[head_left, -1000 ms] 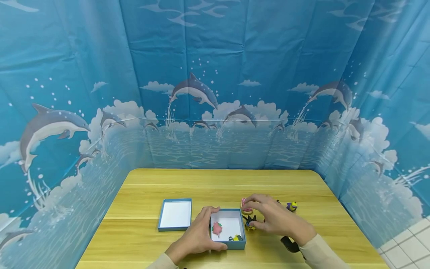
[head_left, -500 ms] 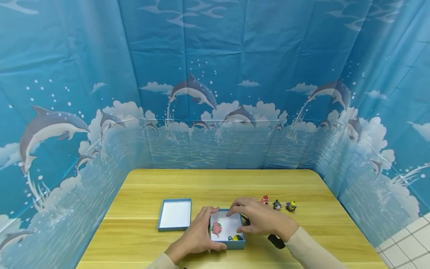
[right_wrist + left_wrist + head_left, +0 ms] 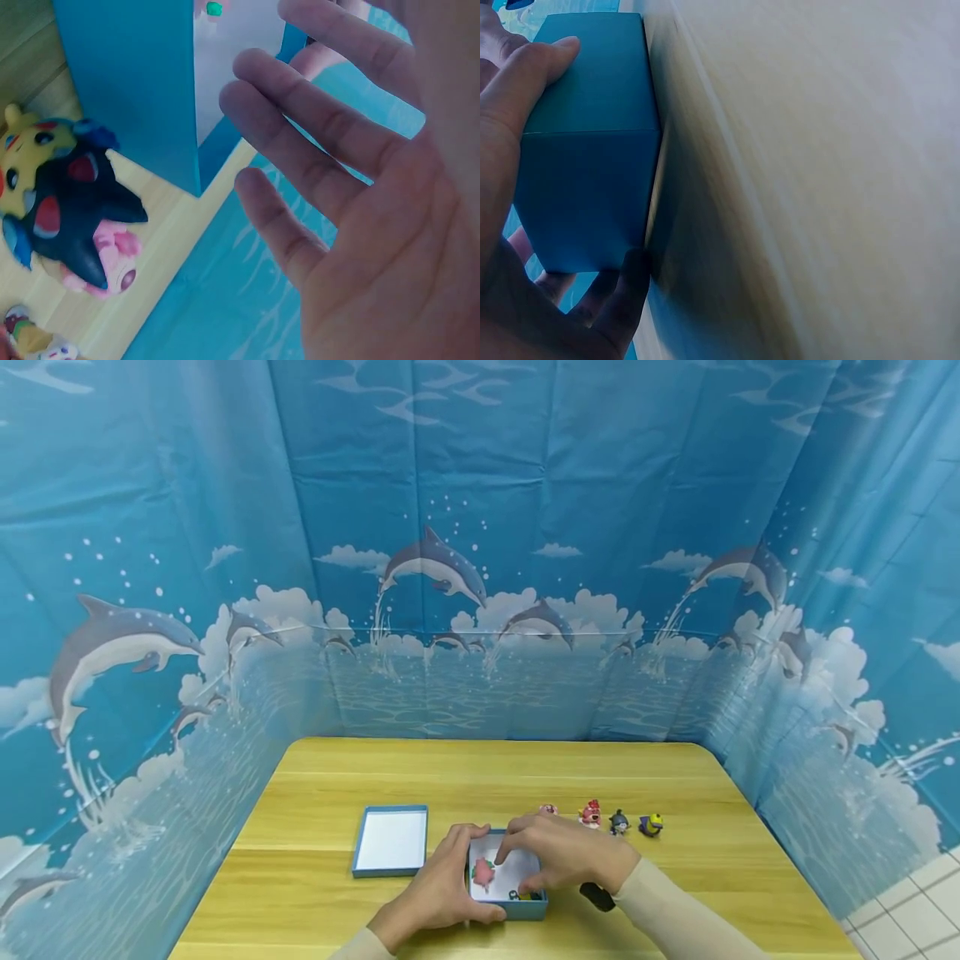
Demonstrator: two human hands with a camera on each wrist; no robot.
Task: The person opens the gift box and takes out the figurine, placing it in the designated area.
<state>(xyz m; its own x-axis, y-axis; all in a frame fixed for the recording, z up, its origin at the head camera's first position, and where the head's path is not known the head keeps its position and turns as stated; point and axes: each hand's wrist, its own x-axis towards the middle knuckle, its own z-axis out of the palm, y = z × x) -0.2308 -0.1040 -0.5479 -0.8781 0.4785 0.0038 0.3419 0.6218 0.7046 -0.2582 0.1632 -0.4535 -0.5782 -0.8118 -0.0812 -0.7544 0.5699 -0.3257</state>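
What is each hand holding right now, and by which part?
The left hand grips the blue box by its outer side wall. The right hand holds nothing, its fingers spread over the box.

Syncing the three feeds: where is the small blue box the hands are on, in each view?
Head: the blue box sits low centre, between the left hand and right hand.
Left wrist: its outer wall fills the upper left, gripped by the thumb.
Right wrist: its corner is at top left, white inside showing.
Shared landmark: the wooden table.
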